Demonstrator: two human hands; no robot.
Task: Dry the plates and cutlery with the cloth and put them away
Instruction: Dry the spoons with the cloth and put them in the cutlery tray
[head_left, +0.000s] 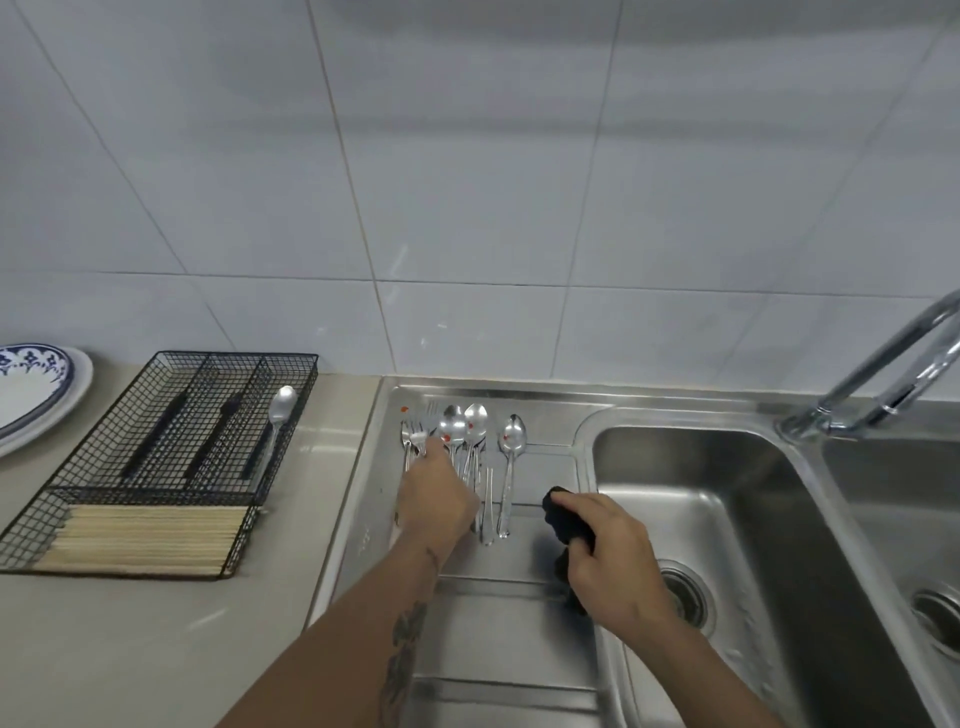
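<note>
1. Head view, your hands: your left hand (435, 496) reaches over the cutlery (462, 441) on the drainboard (498, 613), just left of the sink basin (691, 519). Its fingers lie over the forks (415, 434) at the end of the row farthest from the basin; whether they have closed on one I cannot tell, since the hand's back hides them. Your right hand (605, 561) is clamped on the dark cloth (563, 519), nearer the basin, apart from the other hand.

2. Head view, the rest: well left of the basin, the wire tray (156, 467) stands on the surface (156, 649) and already holds one spoon (280, 410), some dark-handled pieces and chopsticks (145, 540). The plates (36, 389) sit stacked beyond the tray, farthest from the basin.

3. Step in hand, as I judge it: you are picking the next piece to dry, with most cutlery not yet done.

4. Next move: lift one fork clear of its neighbours, bring it to the cloth, wipe it, then place it in the tray.
</note>
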